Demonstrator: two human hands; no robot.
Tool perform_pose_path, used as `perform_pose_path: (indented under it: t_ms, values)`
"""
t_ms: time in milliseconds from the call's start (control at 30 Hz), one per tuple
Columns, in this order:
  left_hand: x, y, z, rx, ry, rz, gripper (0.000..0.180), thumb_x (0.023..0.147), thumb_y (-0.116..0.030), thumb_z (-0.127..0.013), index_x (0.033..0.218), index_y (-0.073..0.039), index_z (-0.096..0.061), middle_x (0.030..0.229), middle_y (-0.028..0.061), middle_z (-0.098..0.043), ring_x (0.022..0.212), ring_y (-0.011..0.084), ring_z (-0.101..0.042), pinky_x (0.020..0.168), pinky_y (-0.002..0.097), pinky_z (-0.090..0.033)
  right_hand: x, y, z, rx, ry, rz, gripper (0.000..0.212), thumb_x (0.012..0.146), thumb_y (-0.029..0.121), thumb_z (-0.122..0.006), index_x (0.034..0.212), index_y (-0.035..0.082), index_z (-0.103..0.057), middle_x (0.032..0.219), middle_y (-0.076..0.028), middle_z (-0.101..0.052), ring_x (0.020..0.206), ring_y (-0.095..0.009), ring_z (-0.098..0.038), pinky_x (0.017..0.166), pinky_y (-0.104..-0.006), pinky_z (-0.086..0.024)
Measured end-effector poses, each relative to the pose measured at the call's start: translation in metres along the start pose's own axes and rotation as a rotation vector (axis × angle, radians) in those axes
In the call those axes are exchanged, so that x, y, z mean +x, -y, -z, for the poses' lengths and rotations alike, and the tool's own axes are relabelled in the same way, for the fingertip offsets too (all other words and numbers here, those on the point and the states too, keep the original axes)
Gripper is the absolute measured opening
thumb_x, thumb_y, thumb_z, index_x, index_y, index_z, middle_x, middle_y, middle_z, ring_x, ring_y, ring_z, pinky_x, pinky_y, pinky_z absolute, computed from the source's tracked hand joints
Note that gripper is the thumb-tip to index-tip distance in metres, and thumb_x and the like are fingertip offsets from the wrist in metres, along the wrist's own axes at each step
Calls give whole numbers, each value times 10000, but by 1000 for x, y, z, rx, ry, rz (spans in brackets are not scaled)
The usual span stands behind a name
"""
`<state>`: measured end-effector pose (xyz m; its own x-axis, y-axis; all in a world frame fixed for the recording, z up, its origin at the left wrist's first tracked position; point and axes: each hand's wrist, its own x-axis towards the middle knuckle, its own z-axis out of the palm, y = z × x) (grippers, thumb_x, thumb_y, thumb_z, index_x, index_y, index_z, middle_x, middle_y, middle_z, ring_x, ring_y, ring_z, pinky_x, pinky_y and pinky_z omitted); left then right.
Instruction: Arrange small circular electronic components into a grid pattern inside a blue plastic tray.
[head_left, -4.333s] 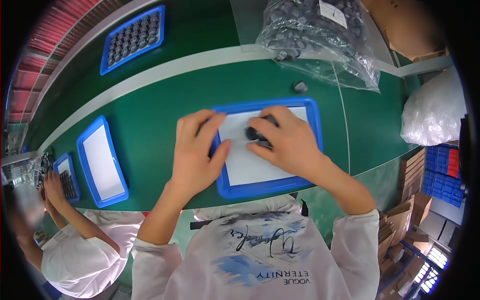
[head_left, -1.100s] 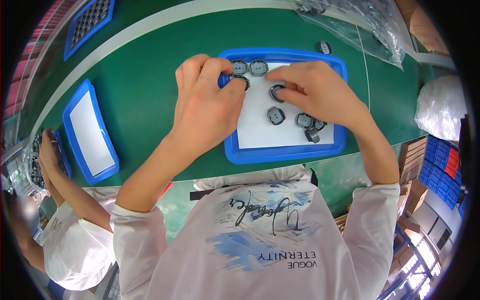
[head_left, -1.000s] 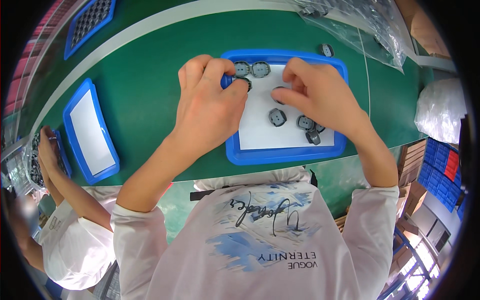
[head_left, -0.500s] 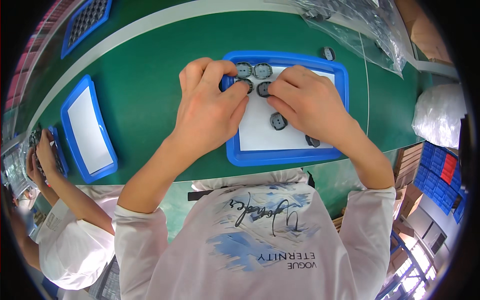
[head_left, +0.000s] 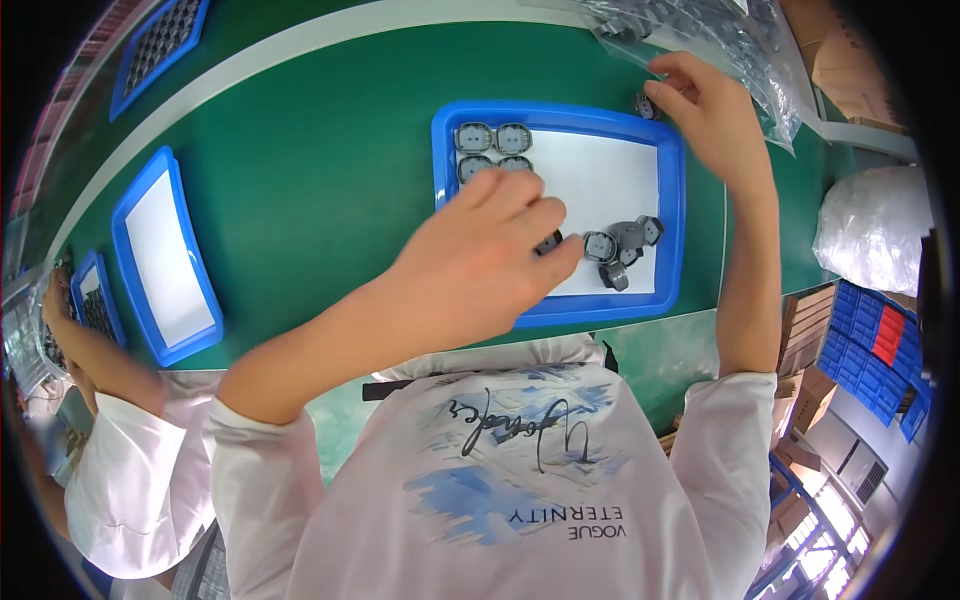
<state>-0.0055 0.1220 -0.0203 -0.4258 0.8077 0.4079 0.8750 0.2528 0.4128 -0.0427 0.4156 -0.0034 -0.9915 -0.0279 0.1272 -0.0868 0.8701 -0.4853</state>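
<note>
A blue tray point(head_left: 676, 225) lined with a white sheet lies before me on the green table. Two short rows of rounded grey plastic housings point(head_left: 473, 138) fill its far left corner. My left hand point(head_left: 490, 250) reaches over the tray's left half, thumb and fingers closed around a dark housing point(head_left: 547, 243) that they partly hide. To its right, several loose grey housings point(head_left: 628, 236) lie in a small heap. Just past the tray's far right corner, my right hand point(head_left: 705, 115) has its thumb and forefinger apart, at another housing point(head_left: 645, 105) on the table.
A clear plastic bag point(head_left: 715, 50) of grey parts lies at the far right. Another blue tray point(head_left: 211, 310) with a white sheet sits to the left, and a filled blue tray point(head_left: 158, 50) stands beyond. A co-worker's arm point(head_left: 105, 350) is at the far left.
My right hand has left the tray for the housing beyond its far right corner. My left hand has moved nearer and rightward. Several loose housings now show at the tray's near right.
</note>
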Motion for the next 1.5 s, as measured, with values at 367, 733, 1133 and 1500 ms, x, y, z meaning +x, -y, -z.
perform_pose_path:
  t_ms: [367, 733, 1133, 1500]
  values:
    - [-24, 12, 10, 43, 37, 142, 321, 685, -20, -684, 1006, -46, -696, 979, 97, -586, 1064, 329, -522, 926, 470, -436, -8, -30, -2, -169, 32, -322, 263, 909, 278, -728, 958, 26, -671, 787, -38, -630, 671, -159, -551, 640, -288, -456]
    - [-26, 6, 15, 33, -86, 196, 282, 664, -7, -738, 940, -49, -702, 1060, 102, -599, 1093, 338, -509, 897, 481, -417, -26, -59, 1, -57, -41, 213, 182, 894, 57, -697, 1067, 13, -659, 1099, -56, -651, 943, -181, -627, 806, -277, -497]
    - [-27, 14, 13, 148, -98, 176, 104, 682, -9, -712, 776, -16, -668, 1017, 90, -601, 1037, 322, -521, 862, 455, -423, -22, -67, -4, -79, -10, 285, 214, 925, 107, -701, 1125, 35, -729, 1164, -64, -637, 1034, -212, -640, 911, -309, -502]
    - [-28, 23, 11, 102, -136, 172, 55, 700, -36, -707, 733, -24, -664, 960, 88, -593, 1025, 311, -520, 873, 448, -430, -58, 44, -9, 82, -33, 465, 149, 821, -18, -747, 958, 24, -707, 1133, -129, -676, 981, -265, -672, 779, -349, -548]
